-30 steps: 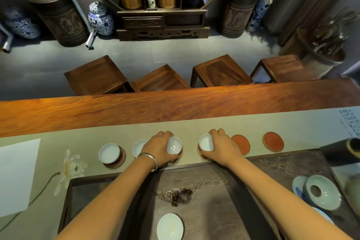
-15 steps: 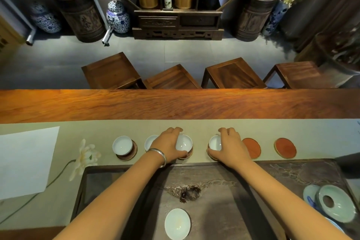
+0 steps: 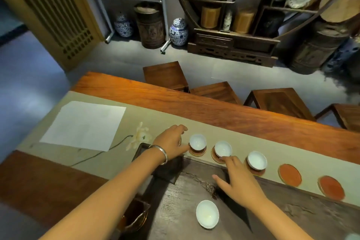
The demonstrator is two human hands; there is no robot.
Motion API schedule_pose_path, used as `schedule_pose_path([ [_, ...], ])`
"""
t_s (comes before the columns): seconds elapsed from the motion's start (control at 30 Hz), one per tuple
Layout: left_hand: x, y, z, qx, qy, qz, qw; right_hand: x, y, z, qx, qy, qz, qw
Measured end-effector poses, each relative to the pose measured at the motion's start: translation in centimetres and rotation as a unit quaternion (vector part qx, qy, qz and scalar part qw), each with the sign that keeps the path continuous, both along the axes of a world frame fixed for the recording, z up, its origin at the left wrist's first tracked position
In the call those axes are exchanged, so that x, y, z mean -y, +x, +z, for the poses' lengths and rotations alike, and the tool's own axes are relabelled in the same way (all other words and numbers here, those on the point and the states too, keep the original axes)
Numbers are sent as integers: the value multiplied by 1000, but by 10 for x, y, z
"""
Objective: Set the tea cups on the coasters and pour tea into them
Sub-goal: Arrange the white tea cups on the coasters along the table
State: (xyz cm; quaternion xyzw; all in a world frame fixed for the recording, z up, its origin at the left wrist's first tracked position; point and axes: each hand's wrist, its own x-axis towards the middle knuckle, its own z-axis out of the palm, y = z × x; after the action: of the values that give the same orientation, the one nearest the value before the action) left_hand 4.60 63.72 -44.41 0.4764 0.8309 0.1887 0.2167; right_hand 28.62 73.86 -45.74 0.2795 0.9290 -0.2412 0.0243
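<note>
Three white tea cups stand in a row on brown coasters: one (image 3: 197, 141), one (image 3: 223, 148) and one (image 3: 257, 160). Two orange coasters, one (image 3: 290, 175) and one (image 3: 331, 187), lie bare at the right. Another white cup (image 3: 207, 216) sits on the dark tea tray (image 3: 282, 210). My left hand (image 3: 171, 142) is curled over the leftmost spot of the row and hides what is under it; its thumb reaches the coaster of the nearest cup. My right hand (image 3: 237, 179) is spread over the tray, one fingertip at the middle cup's coaster.
A glass pitcher (image 3: 134, 218) with dark liquid stands at the tray's near left corner. A white sheet (image 3: 83, 124) and a painted flower (image 3: 139, 136) lie on the grey runner at left. Wooden stools (image 3: 165, 76) stand beyond the table's far edge.
Both hands have let go of the two cups they held on coasters. My left hand moved left to the row's end, my right hand drew back and left. The view swung left.
</note>
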Motion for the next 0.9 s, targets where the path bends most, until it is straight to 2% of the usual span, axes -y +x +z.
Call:
schedule_pose_path([
  [0.1, 35, 14, 7, 3, 25, 26, 999, 18, 5, 1, 7, -43, 33, 998],
  [0.23, 74, 52, 7, 31, 44, 50, 997, 36, 16, 2, 54, -49, 85, 994],
  [0.47, 109, 128, -25, 66, -12, 34, 997, 59, 38, -3, 81, -51, 114, 989],
  [0.73, 106, 154, -55, 112, -46, -5, 993, 72, 47, -23, 80, -68, 69, 992],
  [0.9, 95, 152, -60, 149, -35, 0, 988, 74, 47, -30, 66, -82, 36, 994],
])
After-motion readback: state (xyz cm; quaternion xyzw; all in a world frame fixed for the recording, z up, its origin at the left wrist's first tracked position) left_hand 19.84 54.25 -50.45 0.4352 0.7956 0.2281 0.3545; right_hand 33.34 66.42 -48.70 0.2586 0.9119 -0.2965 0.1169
